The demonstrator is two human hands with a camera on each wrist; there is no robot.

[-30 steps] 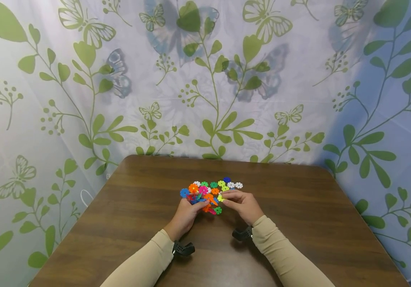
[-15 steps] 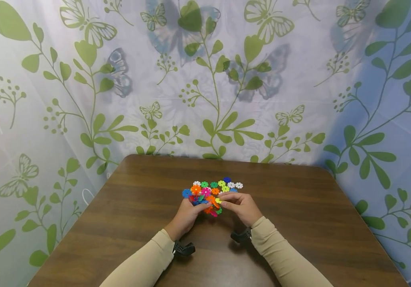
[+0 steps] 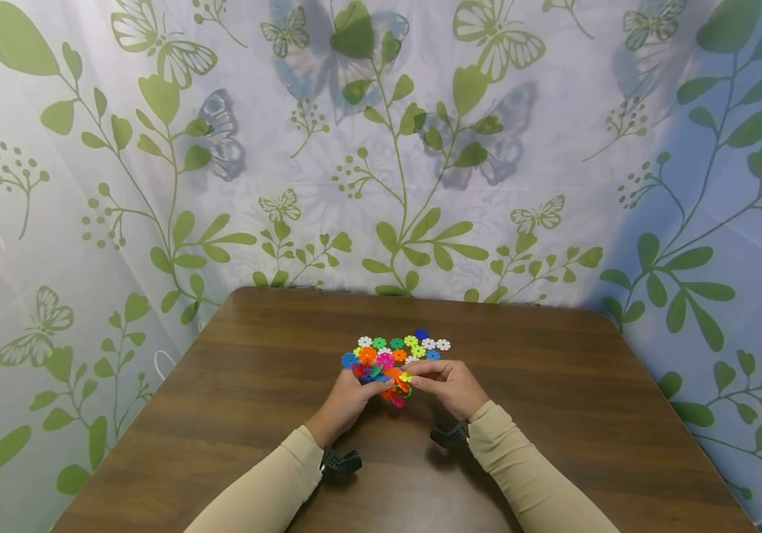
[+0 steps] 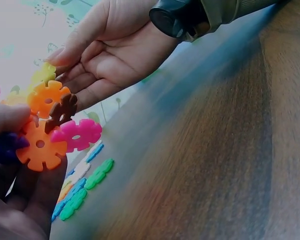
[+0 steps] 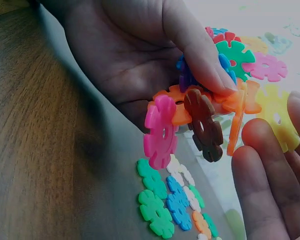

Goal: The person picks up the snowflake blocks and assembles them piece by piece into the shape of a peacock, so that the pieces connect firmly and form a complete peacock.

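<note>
My left hand (image 3: 344, 402) grips a cluster of interlocked flower-shaped plastic building discs, thumb on top and fingers beneath. In the left wrist view an orange disc (image 4: 41, 156) sits by the thumb, beside a brown disc (image 4: 63, 111) and a pink disc (image 4: 80, 135). Blue, red and green discs form the cluster's far side in the right wrist view. My right hand (image 3: 454, 386) pinches a yellow disc (image 5: 271, 112) between thumb and fingers. That yellow piece is right at the edge of an upright orange disc (image 5: 237, 122) on the cluster.
Loose discs lie flat on the brown wooden table (image 3: 527, 414) behind and below the hands, among them a dark blue disc (image 3: 421, 334), a white disc (image 3: 444, 345) and a green disc (image 5: 155, 214). A leaf-patterned curtain (image 3: 381, 185) hangs behind the table.
The cluster in my left hand has shifted slightly right. The yellow disc in my right hand has moved left and a little down, meeting the cluster's orange discs.
</note>
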